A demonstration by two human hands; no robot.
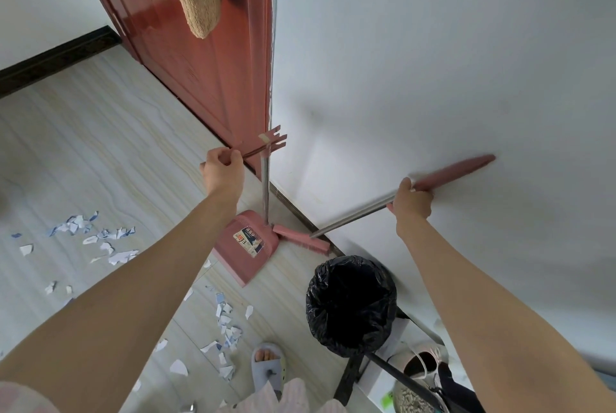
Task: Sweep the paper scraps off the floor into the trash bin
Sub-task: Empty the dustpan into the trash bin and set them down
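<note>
Left grip point(221, 159): fingers curled round the pink handle top of the dustpan point(245, 246), so the pan is kept upright below it, mouth on the floor. Right grip point(411, 199): closed round the broom point(366, 212) where steel shaft meets pink handle; brush head is parked beside the pan against the wall. Paper scraps point(100, 239) are seen unswept, left of and nearer than the left grip. Trash bin point(350, 302), black-lined, stands below the right grip, judged handy for tipping.
</note>
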